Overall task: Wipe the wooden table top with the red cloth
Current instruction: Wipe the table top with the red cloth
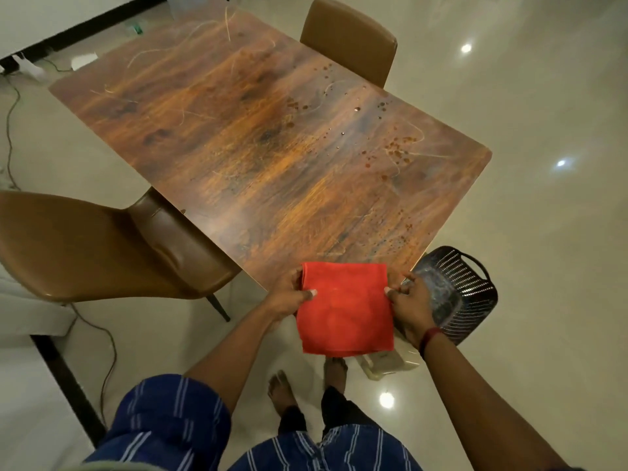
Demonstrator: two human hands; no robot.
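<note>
A folded red cloth (346, 309) hangs in the air just in front of the near corner of the wooden table top (258, 141). My left hand (289, 295) pinches its left edge, thumb on top. On the other side my right hand (413, 305) pinches the right edge the same way. The cloth's far edge overlaps the table's near corner in the view; whether it touches the wood I cannot tell. Brown spots, droplets and thin straw-like strands lie scattered over the table, thickest toward its right side.
A tan chair (102, 246) stands at the table's left side, another tan chair (350, 39) at the far side. A dark perforated basket (455, 294) sits on the floor by the near right corner. Cables (102, 341) run over the floor at left. My bare feet (306, 382) are below.
</note>
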